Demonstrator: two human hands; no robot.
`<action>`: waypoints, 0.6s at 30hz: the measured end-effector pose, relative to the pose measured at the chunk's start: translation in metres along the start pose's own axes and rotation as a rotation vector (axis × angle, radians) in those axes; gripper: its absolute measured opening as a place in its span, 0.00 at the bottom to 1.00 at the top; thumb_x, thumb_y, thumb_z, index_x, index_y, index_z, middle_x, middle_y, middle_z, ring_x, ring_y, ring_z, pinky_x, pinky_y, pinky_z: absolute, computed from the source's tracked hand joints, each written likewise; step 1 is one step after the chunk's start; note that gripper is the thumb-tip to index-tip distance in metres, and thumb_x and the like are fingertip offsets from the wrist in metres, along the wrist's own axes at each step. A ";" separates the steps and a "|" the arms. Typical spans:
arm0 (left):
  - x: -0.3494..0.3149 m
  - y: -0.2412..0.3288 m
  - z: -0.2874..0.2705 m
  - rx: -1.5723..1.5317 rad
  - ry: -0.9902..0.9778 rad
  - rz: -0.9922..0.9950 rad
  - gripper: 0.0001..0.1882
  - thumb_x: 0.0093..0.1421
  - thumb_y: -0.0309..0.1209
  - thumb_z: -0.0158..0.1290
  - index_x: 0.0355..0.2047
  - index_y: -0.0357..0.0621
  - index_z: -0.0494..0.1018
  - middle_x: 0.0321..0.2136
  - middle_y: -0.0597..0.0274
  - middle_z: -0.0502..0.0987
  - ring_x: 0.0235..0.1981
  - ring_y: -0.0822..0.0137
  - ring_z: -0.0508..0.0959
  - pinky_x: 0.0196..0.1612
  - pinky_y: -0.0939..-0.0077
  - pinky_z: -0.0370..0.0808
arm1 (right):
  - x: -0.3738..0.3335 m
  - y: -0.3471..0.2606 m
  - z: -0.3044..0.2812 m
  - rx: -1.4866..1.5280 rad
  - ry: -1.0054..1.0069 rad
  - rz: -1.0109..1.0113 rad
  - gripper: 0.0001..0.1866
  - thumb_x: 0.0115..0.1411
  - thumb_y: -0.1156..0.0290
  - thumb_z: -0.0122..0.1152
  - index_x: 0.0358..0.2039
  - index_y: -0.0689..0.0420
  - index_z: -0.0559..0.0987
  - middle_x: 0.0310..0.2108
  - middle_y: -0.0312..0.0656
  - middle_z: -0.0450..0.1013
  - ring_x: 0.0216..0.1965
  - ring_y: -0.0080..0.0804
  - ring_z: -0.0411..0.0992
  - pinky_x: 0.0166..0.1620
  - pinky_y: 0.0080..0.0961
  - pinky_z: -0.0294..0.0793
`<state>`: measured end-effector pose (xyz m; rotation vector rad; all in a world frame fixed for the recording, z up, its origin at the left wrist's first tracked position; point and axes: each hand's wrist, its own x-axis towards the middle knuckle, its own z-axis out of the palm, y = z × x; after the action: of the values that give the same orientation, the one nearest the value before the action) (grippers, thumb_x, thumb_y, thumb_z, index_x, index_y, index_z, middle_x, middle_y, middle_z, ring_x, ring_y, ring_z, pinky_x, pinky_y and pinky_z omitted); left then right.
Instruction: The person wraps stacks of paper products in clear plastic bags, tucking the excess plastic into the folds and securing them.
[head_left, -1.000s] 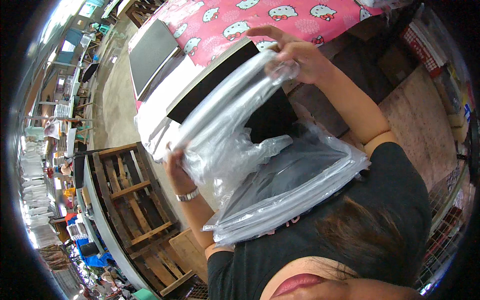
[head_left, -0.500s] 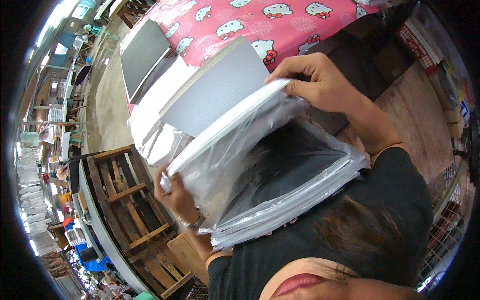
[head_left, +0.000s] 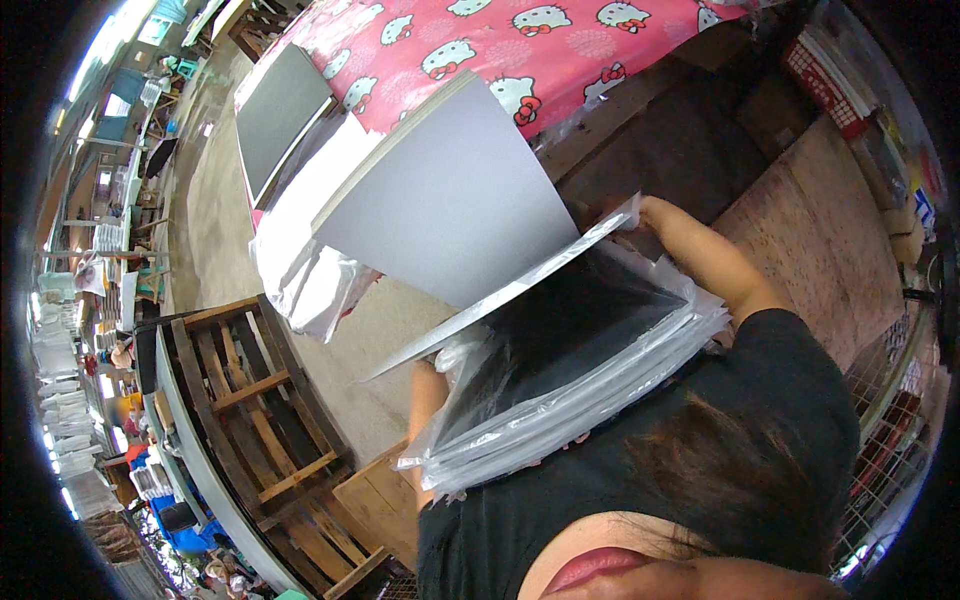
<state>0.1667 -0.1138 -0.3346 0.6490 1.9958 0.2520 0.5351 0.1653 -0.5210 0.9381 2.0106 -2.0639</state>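
Note:
A thick stack of pale grey sheets [head_left: 450,190] stands out past the near edge of the table, leaning toward me. Against my chest rests a pile of clear plastic bags [head_left: 580,400], with a dark area showing through the upper one. The lifted top edge of plastic [head_left: 520,285] meets the lower edge of the grey stack. My right hand [head_left: 640,212] is at the right end of that edge, its fingers hidden behind the plastic. Of my left arm [head_left: 428,400] only the forearm shows; the plastic covers the hand.
A pink patterned cloth [head_left: 560,50] covers the table. On it lie a dark grey book-like stack [head_left: 285,120] and a crumpled white plastic sheet [head_left: 310,270]. A wooden pallet [head_left: 250,390] is at left; a red basket [head_left: 825,85] and a brown board [head_left: 820,240] are at right.
Both hands have gone from pinching the plastic's top edge to behind it. That edge has swung lower and closer to me, uncovering more of the grey stack and the dark area.

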 end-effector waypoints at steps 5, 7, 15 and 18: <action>-0.007 -0.100 -0.008 -0.544 0.384 0.107 0.23 0.52 0.29 0.57 0.48 0.36 0.68 0.40 0.55 0.74 0.37 0.63 0.74 0.40 0.71 0.72 | -0.070 -0.194 0.021 0.037 -0.028 -0.271 0.15 0.54 0.68 0.57 0.40 0.60 0.77 0.32 0.40 0.76 0.33 0.29 0.72 0.36 0.28 0.71; -0.015 -0.099 -0.042 -0.790 0.522 0.298 0.22 0.52 0.28 0.57 0.49 0.37 0.68 0.41 0.56 0.74 0.38 0.64 0.74 0.41 0.71 0.71 | -0.119 -0.245 0.028 0.106 -0.145 -0.270 0.15 0.56 0.70 0.54 0.43 0.60 0.76 0.38 0.40 0.75 0.37 0.32 0.71 0.43 0.30 0.70; -0.185 0.028 -0.100 -0.470 0.569 1.168 0.15 0.51 0.27 0.57 0.39 0.36 0.71 0.35 0.58 0.71 0.36 0.67 0.71 0.41 0.74 0.69 | -0.020 -0.227 0.079 -0.886 -0.592 -0.103 0.31 0.61 0.52 0.50 0.58 0.58 0.63 0.56 0.50 0.63 0.56 0.44 0.63 0.59 0.31 0.59; -0.177 0.090 -0.059 -0.383 0.245 1.102 0.14 0.50 0.24 0.58 0.38 0.36 0.74 0.39 0.54 0.75 0.41 0.63 0.74 0.45 0.70 0.70 | -0.048 -0.312 0.105 -0.332 -0.114 -0.815 0.37 0.55 0.56 0.61 0.61 0.54 0.59 0.52 0.55 0.66 0.53 0.46 0.66 0.54 0.38 0.64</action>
<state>0.2125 -0.1287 -0.1334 1.4484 1.5340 1.3761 0.3856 0.0874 -0.2338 -0.0981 2.8399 -1.8779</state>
